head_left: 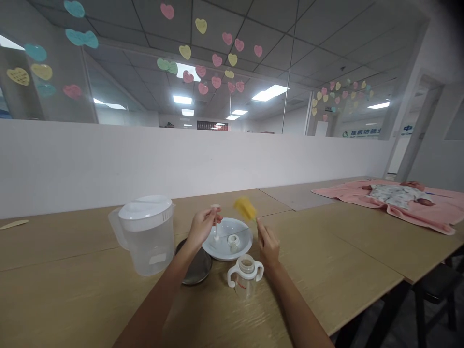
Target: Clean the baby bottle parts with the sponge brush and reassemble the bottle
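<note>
My left hand [203,224] is closed on a thin straw piece [216,232] with a white weighted end, held upright over a white bowl [221,253]. A white bottle collar [234,241] lies inside that bowl. To the bowl's right, my right hand [268,244] grips the handle of a yellow sponge brush [245,209], whose head is smeared by motion. The brush head is apart from the straw. An open clear baby bottle [245,285] with two white side handles stands nearer to me, beside my right wrist. Its top shows no lid.
A lidded clear plastic pitcher [152,241] stands left of the bowl. Partly under my left forearm lies a dark round tray [197,270]. Far right, a baby-like figure in patterned clothing [393,197] lies on a pink blanket [427,220]. A white wall [217,159] borders the table's back.
</note>
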The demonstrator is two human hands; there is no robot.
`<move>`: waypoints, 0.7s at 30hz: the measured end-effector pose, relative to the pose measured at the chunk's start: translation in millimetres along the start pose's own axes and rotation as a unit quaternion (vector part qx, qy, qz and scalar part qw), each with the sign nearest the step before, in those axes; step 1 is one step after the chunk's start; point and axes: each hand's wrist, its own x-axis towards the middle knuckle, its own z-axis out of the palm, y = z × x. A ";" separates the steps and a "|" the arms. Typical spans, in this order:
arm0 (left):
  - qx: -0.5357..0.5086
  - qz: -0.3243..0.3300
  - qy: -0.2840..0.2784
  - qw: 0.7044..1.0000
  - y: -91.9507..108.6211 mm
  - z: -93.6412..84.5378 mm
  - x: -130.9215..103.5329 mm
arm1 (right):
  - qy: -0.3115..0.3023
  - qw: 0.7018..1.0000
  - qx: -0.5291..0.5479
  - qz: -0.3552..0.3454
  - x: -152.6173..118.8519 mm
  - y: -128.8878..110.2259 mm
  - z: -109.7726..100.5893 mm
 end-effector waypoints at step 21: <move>0.584 -0.031 -0.016 0.811 -1.8 -56.2 4.6 | 0.006 1.000 -0.009 -0.004 -0.6 0.5 8.3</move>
